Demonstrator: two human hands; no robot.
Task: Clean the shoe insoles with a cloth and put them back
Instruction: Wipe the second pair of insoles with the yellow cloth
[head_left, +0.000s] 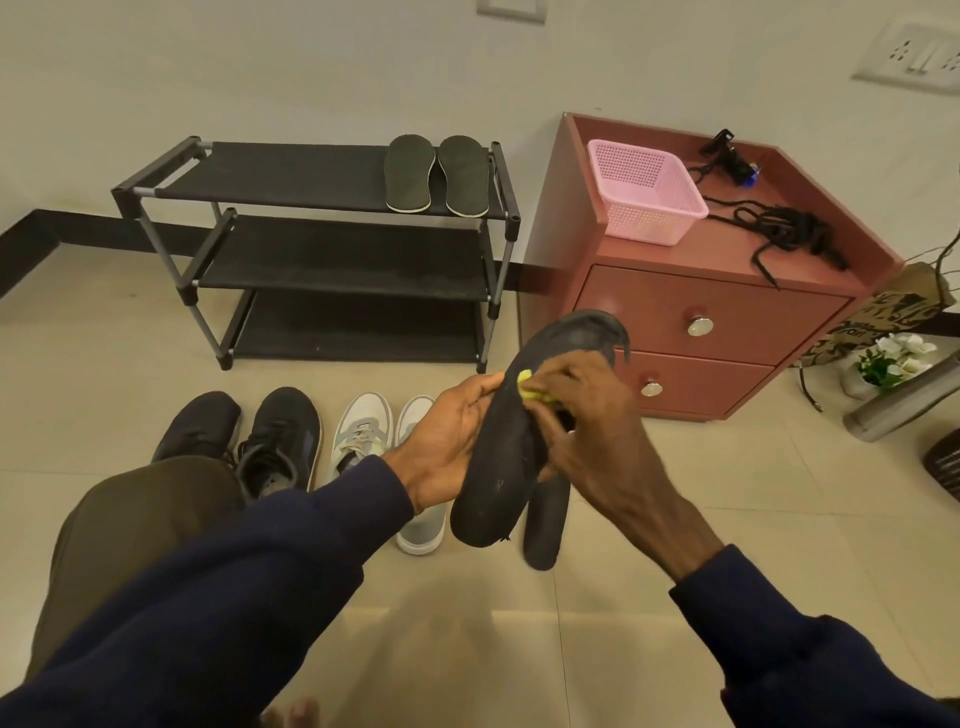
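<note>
My left hand (449, 447) grips a black insole (506, 467) from its left side, holding it upright in the air over the floor. My right hand (587, 415) pinches a small yellow cloth (532, 387) and presses it on the insole's upper middle. A second black insole (545, 525) hangs lower behind the first, partly hidden. Two grey-green insoles (436, 174) lie side by side on the top shelf of the black shoe rack (322, 234). A pair of black sneakers (249, 441) and a pair of white sneakers (374, 441) stand on the floor in front of me.
A red two-drawer cabinet (691, 322) stands to the right of the rack, carrying a pink basket (644, 192) and black cords (789, 234). A paper bag (883, 317), white flowers (893, 358) and a metal tube (904, 400) sit at the far right. My knee (135, 519) is at lower left.
</note>
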